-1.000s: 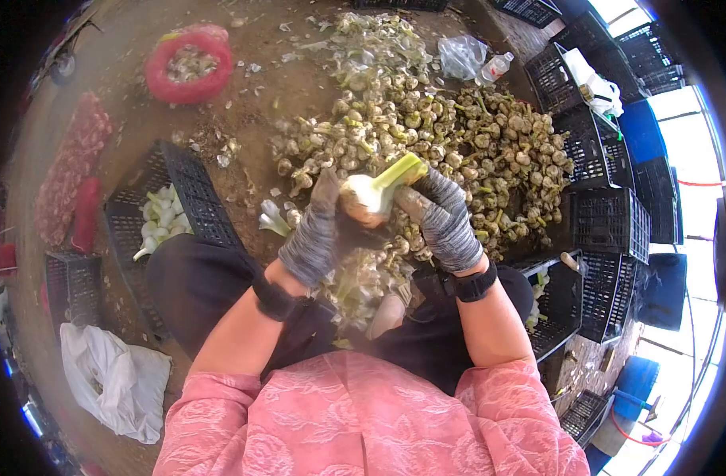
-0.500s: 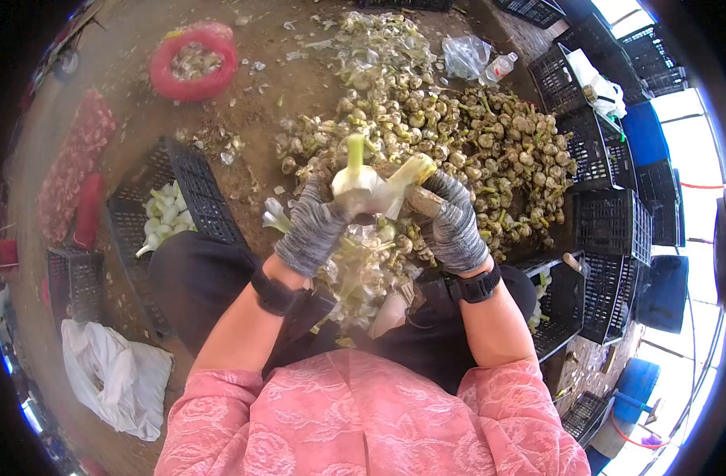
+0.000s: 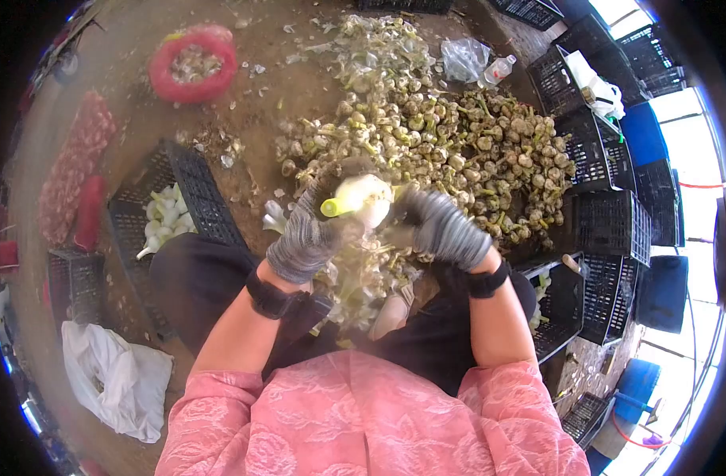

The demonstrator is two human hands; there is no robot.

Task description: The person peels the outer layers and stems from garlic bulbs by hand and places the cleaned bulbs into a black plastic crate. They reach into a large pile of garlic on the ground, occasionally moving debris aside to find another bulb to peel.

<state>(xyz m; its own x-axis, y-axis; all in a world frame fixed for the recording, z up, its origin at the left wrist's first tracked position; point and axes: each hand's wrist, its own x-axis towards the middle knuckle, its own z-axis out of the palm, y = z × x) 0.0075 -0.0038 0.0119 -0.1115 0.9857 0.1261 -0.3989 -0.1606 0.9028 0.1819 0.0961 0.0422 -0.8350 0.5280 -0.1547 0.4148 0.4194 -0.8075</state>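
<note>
The left hand (image 3: 306, 236), in a grey knit glove, is curled around a garlic bulb (image 3: 365, 197) and holds it up in the middle of the scene, just above the person's lap. The bulb's short green stalk (image 3: 336, 208) points left, across the glove's fingers. The right hand (image 3: 444, 228), gloved the same way, sits just right of the bulb. It is blurred, so I cannot tell whether its fingers pinch the bulb or only touch its side.

A heap of skins and trimmings (image 3: 361, 279) lies below the hands, on the dark trousers. Just beyond the hands, a big pile of unpeeled garlic (image 3: 466, 139) spreads over the dirt floor. To the left stands a black crate (image 3: 192, 186) holding white cleaned bulbs (image 3: 164, 218). A red net bag (image 3: 190, 65) lies far left and a white sack (image 3: 113, 381) near left. More black crates (image 3: 609, 222) stand along the right.
</note>
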